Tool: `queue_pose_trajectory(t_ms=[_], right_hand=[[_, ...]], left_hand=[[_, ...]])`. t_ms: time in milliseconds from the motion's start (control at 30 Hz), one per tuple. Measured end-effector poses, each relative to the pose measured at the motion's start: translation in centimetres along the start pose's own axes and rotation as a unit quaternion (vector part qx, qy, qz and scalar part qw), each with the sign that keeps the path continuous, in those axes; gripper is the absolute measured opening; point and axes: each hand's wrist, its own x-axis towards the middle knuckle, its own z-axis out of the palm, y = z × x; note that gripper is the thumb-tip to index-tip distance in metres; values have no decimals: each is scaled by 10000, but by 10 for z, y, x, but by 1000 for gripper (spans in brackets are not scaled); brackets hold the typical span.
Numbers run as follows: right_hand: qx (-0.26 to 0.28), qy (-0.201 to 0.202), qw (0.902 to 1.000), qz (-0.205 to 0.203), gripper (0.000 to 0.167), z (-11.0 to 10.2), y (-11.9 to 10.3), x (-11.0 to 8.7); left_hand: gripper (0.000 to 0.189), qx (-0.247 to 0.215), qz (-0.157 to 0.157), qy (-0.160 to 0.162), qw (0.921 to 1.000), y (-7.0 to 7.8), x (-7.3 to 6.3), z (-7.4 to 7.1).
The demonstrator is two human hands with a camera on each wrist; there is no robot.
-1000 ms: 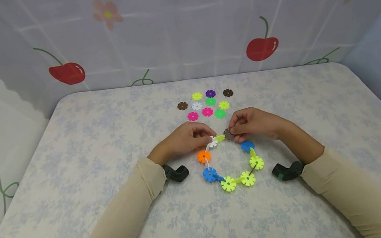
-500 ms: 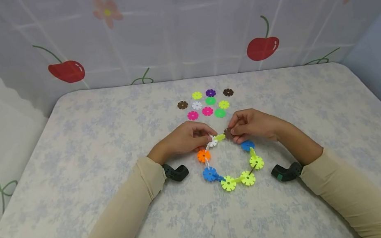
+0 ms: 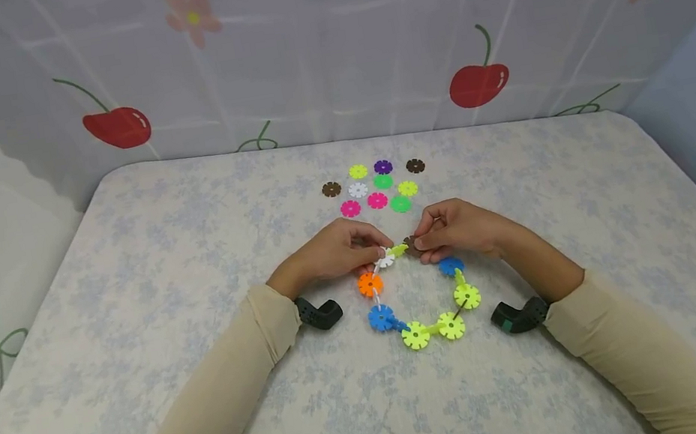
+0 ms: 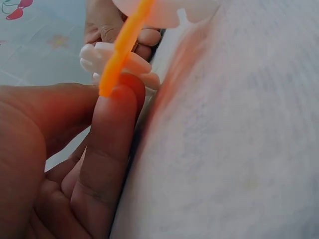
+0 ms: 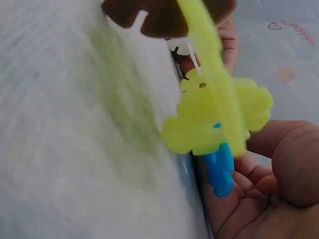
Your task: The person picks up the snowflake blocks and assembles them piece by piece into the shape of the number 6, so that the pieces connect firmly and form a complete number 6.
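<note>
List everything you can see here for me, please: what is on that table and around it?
Chain of snowflake discs: one unclosed ring of white, orange, blue, lime and brown pieces, on the table between the hands.
Loose snowflake discs: ten; two brown, two lime, two green, two pink, one white, one purple; clustered beyond the hands.
Table cover: one, pale with faint blue flowers.
Curtain: one, translucent white with red cherries and pink flowers, behind the table.
Wrist cameras: two, black, one on each wrist.
Sleeves: two, beige.
Left hand: pinches the white disc at the ring's top.
Right hand: pinches the brown disc beside it.
</note>
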Motion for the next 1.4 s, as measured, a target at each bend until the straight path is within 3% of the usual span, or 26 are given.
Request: queue_pose_trajectory(t_ms=[300,500,667,767,1000,1167,1400], right_hand=[[-1,35,9998,-178,19,3,-3,-1],[-565,27,9980,-290,17,1,-7,-3],[-1547,575,9853,-438,19,-12,-8,-6],[-1874,863,9776,-414,23,-22,-6,-7],[-2254,851,9697,-419,34,-42,-4,-2],[-2777,618,9563,-680,43,-48,-12,13],[-3838,458,9174,-951,40,-36,-25,36]], left_hand=[[19,-252,10,-54,9997,3,0,0],[17,-31,23,-71,10000,2,-1,0],[14,-29,-11,-198,9998,0,-2,-2],[14,-75,-38,-247,9997,-1,-2,-3],[13,-214,-77,-318,9992,1,-2,-2],[13,-90,-62,-283,9995,0,-2,-3],[13,275,91,-333,9990,-2,-3,-5]])
